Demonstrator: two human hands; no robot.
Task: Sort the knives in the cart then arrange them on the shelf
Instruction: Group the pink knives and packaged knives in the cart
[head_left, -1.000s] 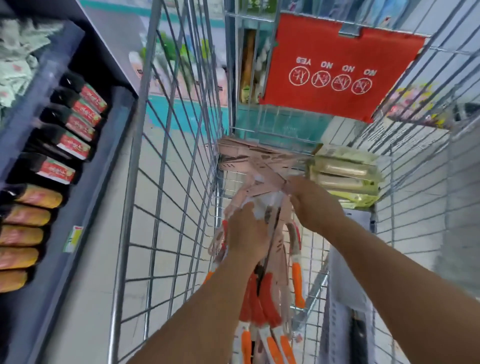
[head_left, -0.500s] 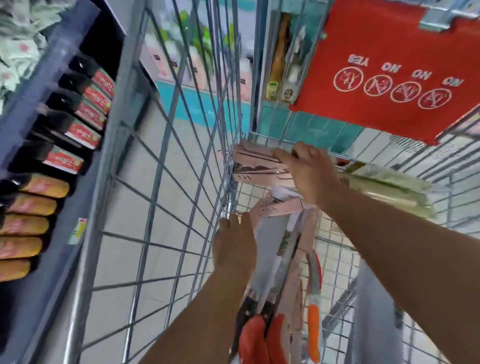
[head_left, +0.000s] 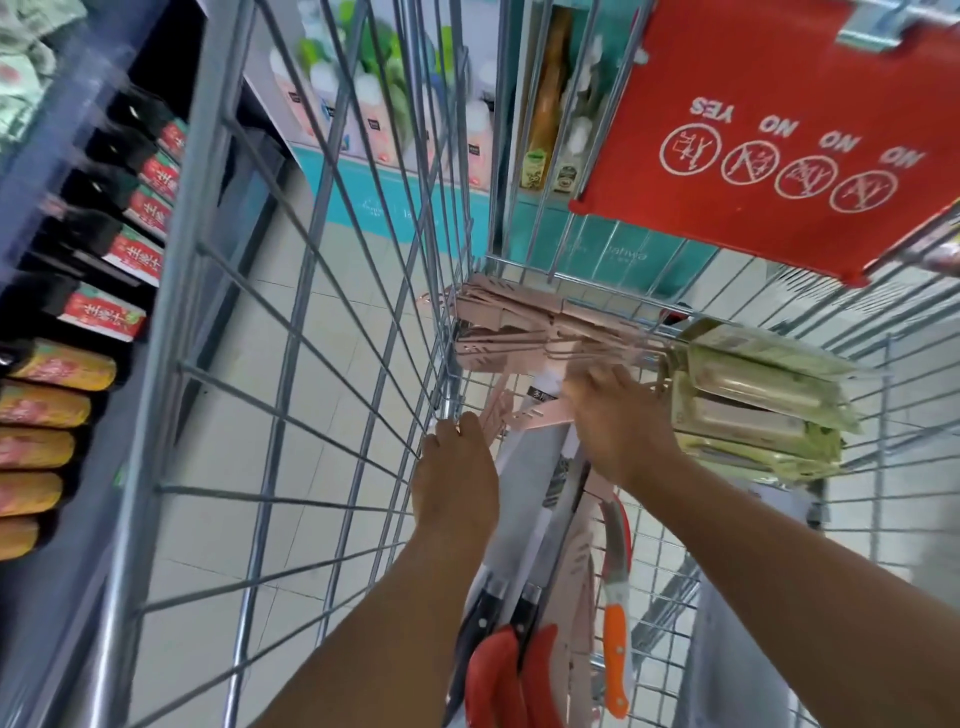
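On the far left, a dark blue store shelf (head_left: 62, 597) carries a row of dark bottles with red-and-green labels (head_left: 127, 249) and, below them, yellow-orange labelled bottles (head_left: 49, 402) lying on their sides. Right of the shelf runs the pale tiled floor (head_left: 337, 332), seen through the silver wire side of the shopping cart (head_left: 291, 364).

Inside the cart, near its left wall, the left hand (head_left: 457, 483) reaches down with its back to the camera. Its fingers curl over the top of a long steel blade with a black handle (head_left: 514, 499); the grip looks closed on that blade, though the fingertips are hidden. Beside this knife lies a second black-handled blade (head_left: 558, 535), and both run down toward red plastic handles (head_left: 511, 675) at the bottom edge.

Just right, the right hand (head_left: 615, 415) presses down with fingers bent onto pale pink knife packaging cards (head_left: 524, 332) stacked across the far end of the cart; whether it pinches a card or only rests on them I cannot tell. Below it lies a curved knife with an orange handle (head_left: 615, 649).

Further right, yellow-green packaged goods (head_left: 753, 405) are piled against the cart's right side. Above them hangs the red plastic child-seat flap with white NO and YES symbols (head_left: 769, 130).
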